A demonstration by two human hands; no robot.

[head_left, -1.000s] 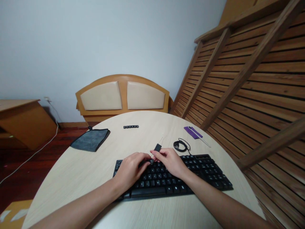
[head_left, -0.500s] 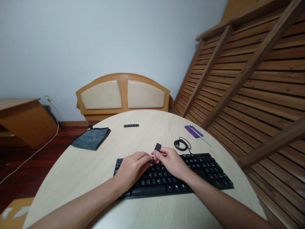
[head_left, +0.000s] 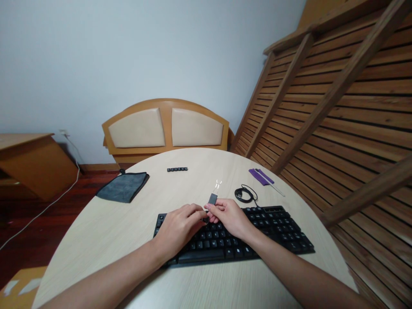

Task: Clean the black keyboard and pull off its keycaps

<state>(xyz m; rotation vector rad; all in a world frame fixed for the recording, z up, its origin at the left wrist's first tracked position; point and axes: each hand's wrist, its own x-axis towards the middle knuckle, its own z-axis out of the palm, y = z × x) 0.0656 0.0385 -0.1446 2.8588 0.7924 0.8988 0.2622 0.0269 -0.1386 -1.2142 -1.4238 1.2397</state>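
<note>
My right hand (head_left: 230, 214) is closed around a keycap puller (head_left: 213, 198), a dark grey handle with two thin wire prongs pointing away from me. My left hand (head_left: 180, 225) pinches a small black keycap (head_left: 206, 219) close to the right fingertips; the fingers partly cover it. Under both hands lies a black keyboard (head_left: 206, 256), and they hide its upper left and middle keys. Several black keycaps (head_left: 177, 169) stand in a short row farther back on the table.
The round pale wood table (head_left: 106, 240) carries a grey cloth (head_left: 124, 187) at left. A coiled black cable (head_left: 244, 194) lies behind the keyboard. To the right are a purple cloth (head_left: 262, 177) and a thin white stick (head_left: 277, 189). A slatted wooden frame (head_left: 341, 128) leans beyond the table's right edge.
The keycap puller has turned slightly in my right hand, so its wire prongs now catch the light and show more clearly. Both hands stay nearly in place.
</note>
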